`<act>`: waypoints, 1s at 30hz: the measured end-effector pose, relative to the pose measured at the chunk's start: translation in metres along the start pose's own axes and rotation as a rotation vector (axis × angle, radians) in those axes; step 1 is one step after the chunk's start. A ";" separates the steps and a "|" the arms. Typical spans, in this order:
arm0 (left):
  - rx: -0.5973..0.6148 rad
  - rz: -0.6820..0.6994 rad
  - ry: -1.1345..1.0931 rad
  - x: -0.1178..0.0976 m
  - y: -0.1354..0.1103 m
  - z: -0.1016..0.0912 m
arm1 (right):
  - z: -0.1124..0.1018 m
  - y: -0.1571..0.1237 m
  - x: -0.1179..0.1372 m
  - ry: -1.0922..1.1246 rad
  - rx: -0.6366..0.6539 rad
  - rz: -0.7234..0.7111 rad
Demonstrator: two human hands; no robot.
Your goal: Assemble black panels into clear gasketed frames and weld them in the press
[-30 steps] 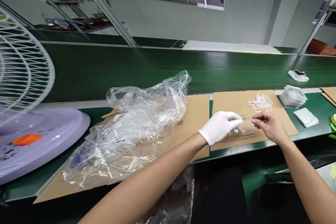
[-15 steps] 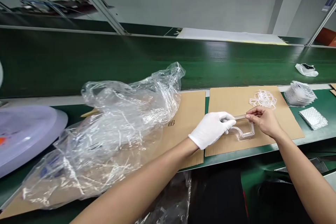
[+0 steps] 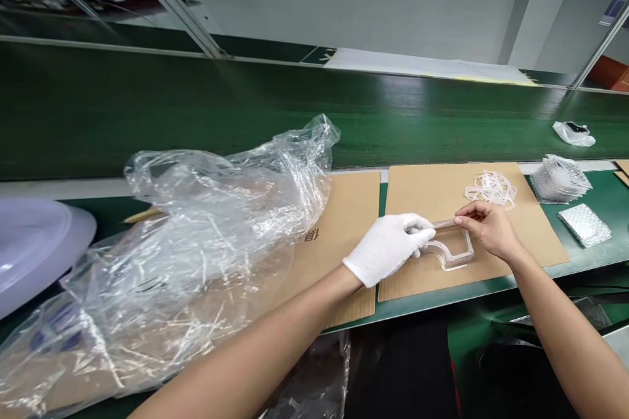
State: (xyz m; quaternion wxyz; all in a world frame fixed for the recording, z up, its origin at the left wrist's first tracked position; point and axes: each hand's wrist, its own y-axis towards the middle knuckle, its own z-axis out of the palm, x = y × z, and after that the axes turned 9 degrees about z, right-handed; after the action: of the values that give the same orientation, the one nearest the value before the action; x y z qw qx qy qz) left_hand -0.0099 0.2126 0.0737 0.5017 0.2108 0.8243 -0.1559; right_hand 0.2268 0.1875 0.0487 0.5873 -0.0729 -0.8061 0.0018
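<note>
A clear moulded plastic tray (image 3: 449, 250) with a curved, stepped outline sits on a cardboard sheet (image 3: 427, 190), or just above it. My left hand (image 3: 386, 249), in a white glove, pinches its left end. My right hand (image 3: 486, 230), bare, grips its upper edge at the right. The tray's lower edge shows between my hands. A tangle of translucent plastic strips (image 3: 491, 188) lies on the same sheet, just beyond my right hand.
A large crumpled clear plastic bag (image 3: 187, 255) covers a second cardboard sheet (image 3: 344, 209) to the left. Bubble-wrap pouches (image 3: 560, 179) and a flat foil-like pouch (image 3: 584, 224) lie to the right on the green bench (image 3: 295, 118). A lilac fan base (image 3: 29, 242) stands at left.
Both hands now hold the tray, which lay under my fingers one second ago. My right hand has closed on its upper edge. The whole scene has shifted left in view.
</note>
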 end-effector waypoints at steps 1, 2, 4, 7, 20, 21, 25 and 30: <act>0.001 -0.001 0.004 -0.001 0.000 0.000 | 0.000 0.000 0.000 -0.004 -0.002 0.001; 0.001 -0.002 0.006 -0.001 0.000 0.000 | 0.000 0.000 -0.001 -0.009 -0.002 0.002; 0.004 -0.002 0.007 -0.002 0.000 0.000 | -0.001 0.000 -0.001 -0.017 -0.001 0.004; 0.009 -0.010 -0.002 -0.002 0.000 0.000 | -0.001 0.000 -0.002 -0.026 0.006 0.004; 0.000 -0.041 -0.027 0.003 0.003 0.003 | -0.005 -0.034 -0.011 -0.006 -0.062 0.066; 0.000 -0.038 -0.028 0.003 0.003 0.003 | -0.006 -0.041 -0.013 0.015 -0.050 0.095; -0.014 -0.058 -0.022 0.003 0.005 0.004 | -0.009 -0.059 -0.019 0.066 0.021 0.195; -0.020 -0.078 -0.008 0.003 0.007 0.006 | -0.005 -0.059 -0.016 0.138 0.020 0.235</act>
State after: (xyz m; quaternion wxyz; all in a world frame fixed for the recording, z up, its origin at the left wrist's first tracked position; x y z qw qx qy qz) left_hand -0.0032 0.2164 0.0683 0.5006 0.1728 0.8314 -0.1681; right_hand 0.2298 0.1263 0.0404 0.6376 -0.1609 -0.7498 0.0736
